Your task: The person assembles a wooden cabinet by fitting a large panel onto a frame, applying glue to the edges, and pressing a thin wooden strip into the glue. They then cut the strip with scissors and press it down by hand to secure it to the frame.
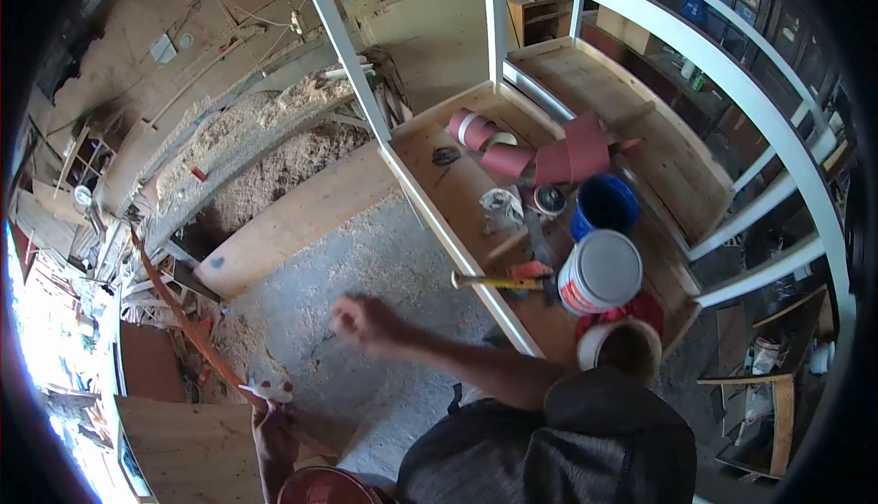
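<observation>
At the lower left, my left hand (274,414) is closed on a small white piece, perhaps a cloth (265,391), beside the end of a long reddish-brown strip of wood (187,326). Below that hand is the rim of a red container (329,486). My right hand (361,321) is held out over the dusty grey floor (352,262), blurred by motion, with its fingers curled; whether anything is in them cannot be made out. To its right, the yellow handle of a hammer (498,282) sticks out over the edge of a wooden tray frame.
The wooden tray frame (444,220) with white uprights holds red sandpaper (572,152), a blue bucket (605,204), a white lidded bucket (601,271) and an open pail (622,348). A shavings-covered bench (247,147) stands at the upper left.
</observation>
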Available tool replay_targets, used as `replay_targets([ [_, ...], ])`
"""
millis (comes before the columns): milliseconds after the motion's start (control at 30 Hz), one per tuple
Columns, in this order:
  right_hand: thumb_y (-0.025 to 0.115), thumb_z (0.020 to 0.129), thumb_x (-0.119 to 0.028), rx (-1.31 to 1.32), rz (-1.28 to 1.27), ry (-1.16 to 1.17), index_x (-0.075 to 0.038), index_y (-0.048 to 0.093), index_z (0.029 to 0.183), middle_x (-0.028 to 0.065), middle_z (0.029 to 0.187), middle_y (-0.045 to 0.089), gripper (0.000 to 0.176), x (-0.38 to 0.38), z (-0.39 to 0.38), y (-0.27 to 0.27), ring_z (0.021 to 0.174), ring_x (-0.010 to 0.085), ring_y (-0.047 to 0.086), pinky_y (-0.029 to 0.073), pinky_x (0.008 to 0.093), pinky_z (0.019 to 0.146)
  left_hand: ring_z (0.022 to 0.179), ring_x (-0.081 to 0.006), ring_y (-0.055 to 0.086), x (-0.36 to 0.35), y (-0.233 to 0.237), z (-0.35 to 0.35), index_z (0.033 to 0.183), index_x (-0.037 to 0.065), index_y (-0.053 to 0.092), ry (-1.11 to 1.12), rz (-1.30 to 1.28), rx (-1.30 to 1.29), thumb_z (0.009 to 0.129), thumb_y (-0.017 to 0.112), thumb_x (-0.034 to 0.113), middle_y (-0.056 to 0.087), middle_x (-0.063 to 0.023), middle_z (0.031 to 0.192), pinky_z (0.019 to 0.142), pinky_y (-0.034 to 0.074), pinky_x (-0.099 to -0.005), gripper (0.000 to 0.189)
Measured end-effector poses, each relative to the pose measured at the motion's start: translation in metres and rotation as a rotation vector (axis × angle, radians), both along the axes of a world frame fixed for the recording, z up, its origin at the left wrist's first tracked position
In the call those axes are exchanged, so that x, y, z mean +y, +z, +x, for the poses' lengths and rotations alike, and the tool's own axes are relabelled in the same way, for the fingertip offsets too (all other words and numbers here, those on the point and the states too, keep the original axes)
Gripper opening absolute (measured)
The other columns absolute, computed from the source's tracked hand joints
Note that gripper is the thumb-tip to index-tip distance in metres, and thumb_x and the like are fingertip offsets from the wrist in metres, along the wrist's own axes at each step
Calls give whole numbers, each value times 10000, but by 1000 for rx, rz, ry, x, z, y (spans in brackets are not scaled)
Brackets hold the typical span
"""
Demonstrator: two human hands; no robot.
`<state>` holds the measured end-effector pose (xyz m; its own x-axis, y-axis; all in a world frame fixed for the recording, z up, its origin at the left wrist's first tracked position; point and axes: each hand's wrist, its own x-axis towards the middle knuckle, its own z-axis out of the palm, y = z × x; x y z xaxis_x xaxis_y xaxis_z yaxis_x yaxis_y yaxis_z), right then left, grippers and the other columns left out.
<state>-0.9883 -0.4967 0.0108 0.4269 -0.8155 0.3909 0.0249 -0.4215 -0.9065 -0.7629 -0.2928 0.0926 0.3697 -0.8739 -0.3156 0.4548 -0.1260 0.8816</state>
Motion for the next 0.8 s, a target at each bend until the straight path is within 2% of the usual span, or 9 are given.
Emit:
replay_targets([
  [133,668,884,-197,453,111,-390,-3,663,945,216,948,720,203,-215,-74,-105,862,351,716,562,471,749,781,-131,583,-42,-1,-3,1421,208,446,36,31,-61,1033,559,132,638,-131,1230,624,503,-263,412],
  [233,601,894,-183,723,193,-587,0,611,1147,231,1016,720,313,-333,-119,-154,913,443,702,565,502,850,801,-140,595,-54,-12,14,1393,211,477,-33,-64,-59,1042,583,235,615,-123,1239,564,492,-259,368],
  [300,560,914,-198,732,280,-580,-14,500,1371,265,1268,633,496,-375,-135,-161,1114,492,630,528,557,923,799,-141,594,-72,-14,11,1394,210,476,-49,-41,-55,1041,584,238,615,-122,1240,563,492,-259,370],
  [400,510,923,-160,833,195,-561,-50,403,1489,216,1470,474,587,-420,-137,-191,1333,458,487,436,632,1019,797,-141,592,-94,-17,0,1397,209,474,-21,59,-48,1041,584,243,614,-121,1242,562,491,-260,374],
  [500,582,919,-314,1034,36,-570,-48,314,1560,227,1537,396,744,-449,-129,-253,1427,490,334,334,720,1053,795,-141,590,-105,-16,-6,1399,209,473,0,126,-56,1040,585,247,614,-121,1244,560,490,-261,378],
  [533,595,923,-381,935,-27,-705,-33,448,1473,207,1476,476,668,-438,-128,-258,1383,491,369,305,725,1054,795,-141,590,-106,-16,-8,1400,208,472,6,142,-59,1040,585,249,613,-120,1245,559,490,-261,379],
  [633,602,935,-402,975,-63,-622,-20,578,1332,200,1457,501,551,-414,-148,-252,1345,470,395,339,701,1017,792,-142,588,-111,-19,-10,1403,207,470,23,161,-51,1040,586,254,613,-120,1247,558,490,-262,383],
  [667,634,919,-399,817,-311,-968,-27,706,1089,204,1251,653,416,-404,-146,-261,1205,439,524,366,689,972,792,-142,587,-115,-21,-12,1403,207,470,28,158,-42,1040,586,255,613,-119,1247,557,489,-262,385],
  [800,718,850,-373,877,95,-977,-14,725,946,230,829,660,372,-353,-186,-264,991,456,624,408,662,1005,789,-142,585,-125,-22,-13,1407,206,468,32,126,-42,1039,587,261,612,-119,1250,555,489,-263,390],
])
